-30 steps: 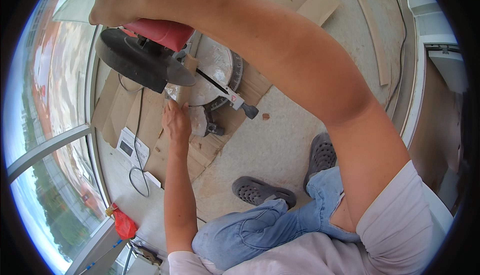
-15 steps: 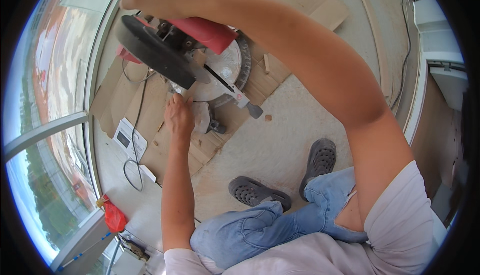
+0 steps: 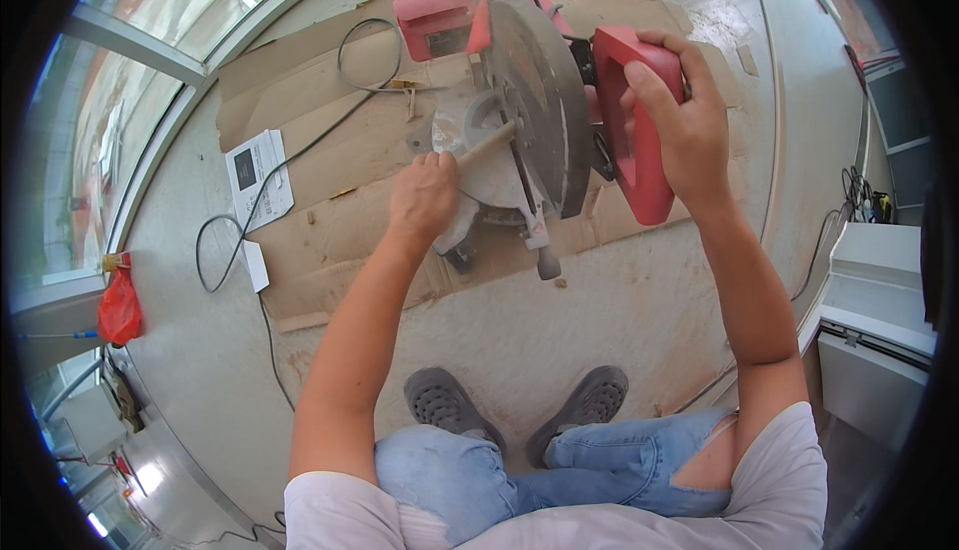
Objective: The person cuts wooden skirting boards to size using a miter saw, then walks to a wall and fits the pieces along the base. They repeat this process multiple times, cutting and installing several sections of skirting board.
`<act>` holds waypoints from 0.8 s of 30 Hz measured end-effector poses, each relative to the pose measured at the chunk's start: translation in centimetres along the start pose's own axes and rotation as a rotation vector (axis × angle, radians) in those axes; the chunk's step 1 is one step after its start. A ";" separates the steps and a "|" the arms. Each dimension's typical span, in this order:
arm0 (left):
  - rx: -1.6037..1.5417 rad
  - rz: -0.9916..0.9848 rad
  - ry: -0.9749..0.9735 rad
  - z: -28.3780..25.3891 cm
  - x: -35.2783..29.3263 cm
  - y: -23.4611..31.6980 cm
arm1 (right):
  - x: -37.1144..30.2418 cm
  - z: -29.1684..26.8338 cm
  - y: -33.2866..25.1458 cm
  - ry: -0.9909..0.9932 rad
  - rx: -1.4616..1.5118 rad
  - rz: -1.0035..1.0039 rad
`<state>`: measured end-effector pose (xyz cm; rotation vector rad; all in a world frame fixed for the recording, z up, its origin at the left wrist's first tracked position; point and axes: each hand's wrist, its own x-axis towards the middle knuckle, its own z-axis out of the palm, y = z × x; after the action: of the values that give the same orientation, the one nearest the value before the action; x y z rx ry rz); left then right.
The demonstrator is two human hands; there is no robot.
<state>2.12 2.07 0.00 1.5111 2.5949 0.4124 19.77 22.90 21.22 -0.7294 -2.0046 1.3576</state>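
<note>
A miter saw with a red handle [image 3: 649, 165] and a dark blade guard [image 3: 544, 100] stands on the floor in front of me. My right hand [image 3: 689, 115] is closed around that handle. On the saw's left, my left hand [image 3: 425, 190] is closed on a thin wooden strip [image 3: 486, 144]. The strip lies across the saw's round grey table [image 3: 489, 185], and its far end reaches the guard. Whether the blade touches the wood cannot be seen. A grey knob [image 3: 548, 264] sticks out from the table's front toward me.
Flattened cardboard [image 3: 330, 160] lies under the saw. A black cable [image 3: 300, 150] loops over it and past a printed sheet [image 3: 258, 175] on the left. Glass panes stand along the left side, with a red bag [image 3: 120, 308] nearby. My shoes [image 3: 450, 400] are close below.
My view has turned, bringing the whole saw into sight. My right arm, earlier stretched across the top, is now on the right, its hand on the handle. The strip shows more plainly.
</note>
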 end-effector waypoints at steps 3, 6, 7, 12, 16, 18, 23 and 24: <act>0.000 0.005 0.015 0.1 -0.1 -0.3 | -1.7 0.0 0.6 -0.003 0.003 0.038; -0.026 0.038 0.040 -0.3 -0.1 0.0 | -2.8 -0.2 2.1 0.010 0.042 -0.018; -0.035 0.050 0.048 -0.5 -0.1 0.1 | -3.2 -0.3 2.6 0.013 0.035 -0.039; -0.034 0.065 0.065 -0.5 0.1 0.1 | -4.9 -0.5 4.4 -0.002 0.046 -0.082; -0.013 0.076 0.069 -0.2 -0.1 -0.3 | -5.9 -0.3 6.3 0.016 0.012 -0.137; -0.016 0.079 0.073 -0.1 -0.1 -0.3 | -6.5 -0.6 7.7 0.030 -0.047 -0.174; -0.017 0.079 0.064 -0.1 0.1 0.0 | -6.6 -0.8 7.5 0.048 -0.040 -0.150; -0.016 0.079 0.055 0.0 0.1 0.0 | -5.9 -0.5 6.1 0.059 0.025 -0.090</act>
<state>2.08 2.14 0.04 1.6238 2.5721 0.4884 24.74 20.92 14.57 -0.6526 -1.9470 1.2923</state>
